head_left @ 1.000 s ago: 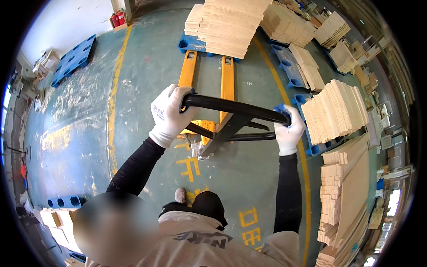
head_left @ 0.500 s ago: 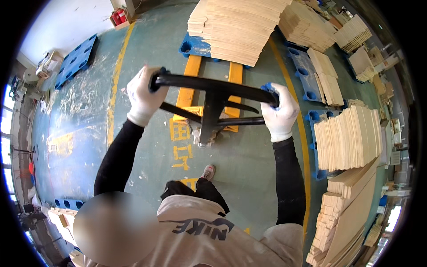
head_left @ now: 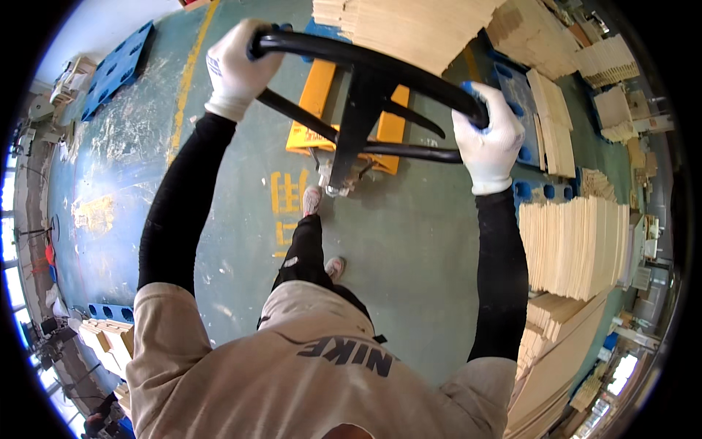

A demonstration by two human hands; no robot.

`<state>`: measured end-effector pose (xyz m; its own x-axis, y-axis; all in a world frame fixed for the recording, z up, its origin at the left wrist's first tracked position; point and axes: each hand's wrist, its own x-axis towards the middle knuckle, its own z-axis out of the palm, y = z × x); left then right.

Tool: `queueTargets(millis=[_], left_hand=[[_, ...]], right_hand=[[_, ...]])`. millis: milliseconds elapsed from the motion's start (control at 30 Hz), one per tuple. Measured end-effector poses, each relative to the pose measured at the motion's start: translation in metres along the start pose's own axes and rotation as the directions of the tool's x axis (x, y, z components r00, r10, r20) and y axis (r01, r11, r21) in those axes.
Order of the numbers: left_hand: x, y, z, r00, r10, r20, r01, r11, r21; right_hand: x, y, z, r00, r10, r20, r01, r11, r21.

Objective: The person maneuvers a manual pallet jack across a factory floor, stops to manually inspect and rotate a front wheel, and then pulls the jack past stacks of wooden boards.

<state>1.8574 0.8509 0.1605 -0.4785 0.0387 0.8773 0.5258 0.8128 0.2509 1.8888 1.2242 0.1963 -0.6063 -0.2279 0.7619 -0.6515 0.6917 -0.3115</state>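
Both my hands wear white gloves with blue palms. The black loop handle (head_left: 369,64) of a yellow pallet jack (head_left: 303,137) is gripped at each side. My left hand (head_left: 243,64) is closed round its left end, and my right hand (head_left: 488,132) round its right end. A black lever (head_left: 417,117) sticks out from the handle's centre post, untouched by my fingers. Beyond the handle, the jack's two yellow forks run to a blue pallet (head_left: 322,33) bearing a tall stack of thin wooden sheets (head_left: 420,25).
On the right, wooden sheet stacks (head_left: 570,245) and blue pallets (head_left: 519,110) form a row. Another blue pallet (head_left: 118,69) lies at the far left, past a yellow floor line (head_left: 184,95). My shoe (head_left: 312,200) is close to the jack's base.
The handle and both hands have moved farther up in view and spread apart, with the right side of the handle tilting lower. One foot has stepped forward toward the jack.
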Motion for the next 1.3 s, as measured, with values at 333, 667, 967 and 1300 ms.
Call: queueTargets(millis=[333,667,967,1300], left_hand=[[0.011,-0.005,0.011,0.992,-0.122,-0.036,0.123,0.992,0.028],[0.015,0.01,0.012,0.984,-0.145,-0.106,0.147,0.989,0.013],[-0.008,-0.002,0.007,0.991,-0.122,-0.058,0.126,0.989,0.076],[-0.002,0.014,0.011,0.991,-0.137,0.008,0.136,0.989,0.059]], right_hand=[[-0.006,0.0,0.011,0.999,-0.017,-0.034,0.017,1.0,0.002],[-0.008,-0.006,0.008,1.0,0.01,-0.016,-0.009,1.0,0.023],[-0.013,-0.012,-0.01,0.994,0.067,0.087,-0.077,0.99,0.117],[0.003,0.031,0.001,0.999,0.006,0.04,-0.009,0.997,0.078]])
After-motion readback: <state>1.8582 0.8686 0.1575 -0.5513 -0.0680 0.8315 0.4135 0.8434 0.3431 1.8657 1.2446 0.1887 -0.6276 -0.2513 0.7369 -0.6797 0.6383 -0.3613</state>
